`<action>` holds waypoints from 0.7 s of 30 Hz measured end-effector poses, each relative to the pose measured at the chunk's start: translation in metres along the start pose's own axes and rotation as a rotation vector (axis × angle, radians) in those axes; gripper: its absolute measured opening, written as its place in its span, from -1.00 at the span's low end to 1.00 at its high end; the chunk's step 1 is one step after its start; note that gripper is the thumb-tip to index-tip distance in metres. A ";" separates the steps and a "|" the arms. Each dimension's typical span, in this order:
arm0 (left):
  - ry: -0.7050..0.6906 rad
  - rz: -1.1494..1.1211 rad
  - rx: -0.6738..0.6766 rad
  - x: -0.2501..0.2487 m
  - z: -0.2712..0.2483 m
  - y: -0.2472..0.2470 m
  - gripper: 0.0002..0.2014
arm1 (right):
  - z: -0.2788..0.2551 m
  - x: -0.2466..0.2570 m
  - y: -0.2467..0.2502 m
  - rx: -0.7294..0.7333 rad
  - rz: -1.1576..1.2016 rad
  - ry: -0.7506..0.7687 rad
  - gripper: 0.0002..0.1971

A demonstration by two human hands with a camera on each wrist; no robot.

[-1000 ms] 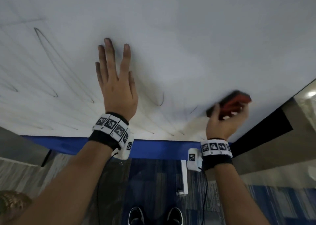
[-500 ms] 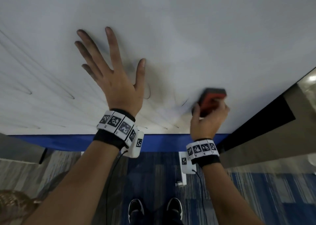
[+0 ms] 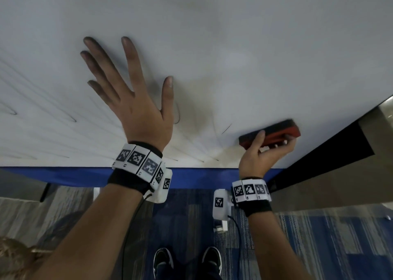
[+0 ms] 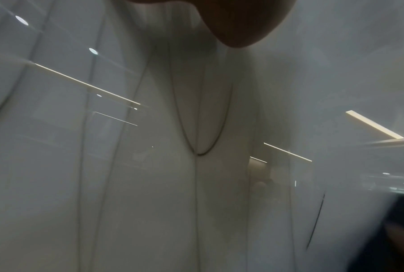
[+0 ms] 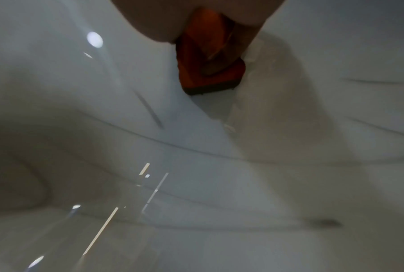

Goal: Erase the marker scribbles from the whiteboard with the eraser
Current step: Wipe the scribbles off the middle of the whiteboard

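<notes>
So from the head cam I'm looking down along a big whiteboard (image 3: 234, 35) with both arms up on it. My right hand (image 3: 261, 154) has its fingers and thumb wrapped around the red eraser (image 3: 274, 132), which sits with its dark felt face on the board near the lower right corner, just above the blue bottom edge (image 3: 191, 174). The eraser looks a bit smeared in that view, and in the right wrist cam I can see its red body and dark pad (image 5: 210, 70) against the surface with my fingers over the top of it. My left hand (image 3: 136, 105) is flat on the board with the fingers spread out straight, holding nothing, well to the left of the eraser. The marker scribbles (image 3: 63, 118) are thin dark loops that run across the lower left of the board, and there's one short dark stroke (image 3: 226, 128) between my two hands, near the eraser. The left wrist cam shows the long thin looping lines (image 4: 201, 128) up close, plus ceiling light reflections. Around the stroke the board has a greyish smudgy patch (image 3: 204, 109). No containers anywhere in these views. Down below I see blue carpet (image 3: 191, 226) and two black shoes (image 3: 187, 260).
</notes>
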State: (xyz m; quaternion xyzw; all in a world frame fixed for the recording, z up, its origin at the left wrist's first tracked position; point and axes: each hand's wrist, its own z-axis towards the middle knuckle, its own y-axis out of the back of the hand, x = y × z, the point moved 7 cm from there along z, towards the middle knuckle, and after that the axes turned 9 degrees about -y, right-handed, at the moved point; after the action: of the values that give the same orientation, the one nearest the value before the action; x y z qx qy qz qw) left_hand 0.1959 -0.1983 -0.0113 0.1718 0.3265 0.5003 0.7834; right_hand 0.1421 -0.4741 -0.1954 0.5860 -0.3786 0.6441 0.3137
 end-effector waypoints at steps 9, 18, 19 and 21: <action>-0.016 0.019 -0.005 0.006 -0.011 -0.014 -0.24 | -0.016 -0.177 0.038 -0.428 0.083 -0.892 -0.42; -0.033 0.021 0.011 0.009 -0.020 -0.015 -0.25 | -0.061 -0.028 -0.041 0.201 0.071 -0.248 -0.49; -0.046 0.027 0.017 0.010 -0.021 -0.015 -0.25 | -0.061 -0.039 -0.039 0.182 0.050 -0.266 -0.48; -0.088 0.056 0.038 0.014 -0.022 -0.017 -0.27 | -0.061 -0.071 -0.029 0.153 0.008 -0.338 -0.45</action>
State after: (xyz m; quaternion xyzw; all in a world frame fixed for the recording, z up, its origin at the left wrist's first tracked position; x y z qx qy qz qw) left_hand 0.1959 -0.1943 -0.0422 0.2174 0.2961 0.5076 0.7794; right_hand 0.1437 -0.4043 -0.2636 0.7064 -0.3781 0.5648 0.1975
